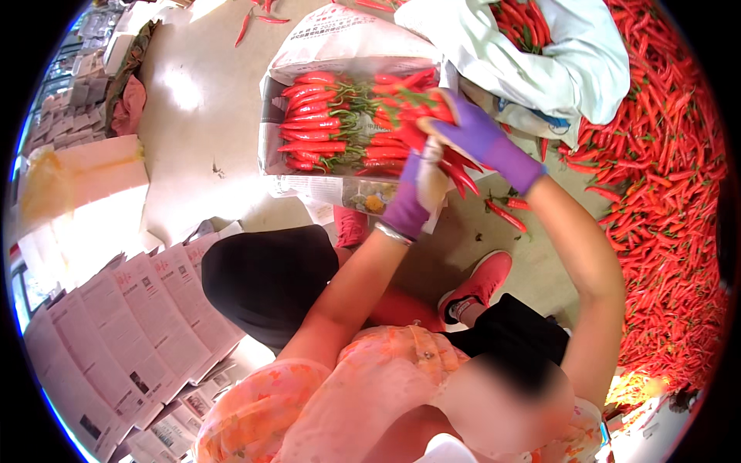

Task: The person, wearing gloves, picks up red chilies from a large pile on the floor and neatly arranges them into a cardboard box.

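Both hands wear purple gloves with pale palms. My left hand (425, 188) and my right hand (477, 130) close from two sides around a bunch of red chili peppers (414, 116), whose green stems are blurred. The bunch is over the right part of a box lined with newspaper (359, 184). Inside the box, red chilies (312, 122) lie in a neat row on the left, tips outward and stems toward the middle. More chilies lie along the right side, partly hidden by the bunch and my hands.
A large heap of red chilies (666, 231) covers the right side. A pale cloth sack (590, 75) with chilies stands at the upper right. Loose chilies (506, 215) lie on the floor. Stacked newspapers (133, 330) and a white foam box (87, 185) are at the left.
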{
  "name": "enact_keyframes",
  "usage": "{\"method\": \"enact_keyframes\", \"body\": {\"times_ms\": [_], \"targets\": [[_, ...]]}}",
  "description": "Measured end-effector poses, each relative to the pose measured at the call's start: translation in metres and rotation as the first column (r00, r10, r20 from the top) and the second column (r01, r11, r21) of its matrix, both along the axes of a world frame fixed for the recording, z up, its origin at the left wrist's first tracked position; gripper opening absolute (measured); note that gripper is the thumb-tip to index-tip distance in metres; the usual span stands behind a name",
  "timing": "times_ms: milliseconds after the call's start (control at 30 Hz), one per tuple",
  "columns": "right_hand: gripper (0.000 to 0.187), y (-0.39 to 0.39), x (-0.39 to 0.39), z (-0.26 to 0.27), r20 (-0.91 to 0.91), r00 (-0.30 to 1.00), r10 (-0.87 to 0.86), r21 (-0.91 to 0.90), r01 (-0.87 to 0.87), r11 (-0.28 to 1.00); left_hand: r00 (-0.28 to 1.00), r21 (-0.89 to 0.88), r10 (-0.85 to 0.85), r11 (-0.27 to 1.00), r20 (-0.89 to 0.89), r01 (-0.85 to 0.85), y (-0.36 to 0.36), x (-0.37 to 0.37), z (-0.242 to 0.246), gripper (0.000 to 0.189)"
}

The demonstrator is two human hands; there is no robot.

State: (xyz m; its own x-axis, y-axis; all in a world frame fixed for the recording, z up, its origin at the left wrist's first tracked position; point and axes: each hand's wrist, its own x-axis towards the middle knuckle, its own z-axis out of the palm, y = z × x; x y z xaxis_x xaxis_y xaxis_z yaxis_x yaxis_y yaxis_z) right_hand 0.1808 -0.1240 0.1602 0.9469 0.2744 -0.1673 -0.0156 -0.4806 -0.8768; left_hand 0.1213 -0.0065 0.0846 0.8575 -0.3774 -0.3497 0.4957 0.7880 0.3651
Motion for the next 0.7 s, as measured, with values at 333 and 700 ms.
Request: {"method": "enact_keyframes", "body": {"times_ms": [333, 700], "targets": [[0.071, 0.069, 0.081, -0.099, -0.281, 0.919, 0.276, -0.468, -0.382, 0.797, 0.910, -0.195, 0.107, 0.961, -0.401, -0.199, 0.017, 0.059, -0.053, 0.029], [0.035, 0.075, 0.059, -0.065, 0.109, 0.892, 0.438, -0.821, -0.168, 0.545, 0.968, 0.272, 0.018, 0.961, -0.251, 0.053, 0.044, 0.037, -0.067, 0.018]]}}
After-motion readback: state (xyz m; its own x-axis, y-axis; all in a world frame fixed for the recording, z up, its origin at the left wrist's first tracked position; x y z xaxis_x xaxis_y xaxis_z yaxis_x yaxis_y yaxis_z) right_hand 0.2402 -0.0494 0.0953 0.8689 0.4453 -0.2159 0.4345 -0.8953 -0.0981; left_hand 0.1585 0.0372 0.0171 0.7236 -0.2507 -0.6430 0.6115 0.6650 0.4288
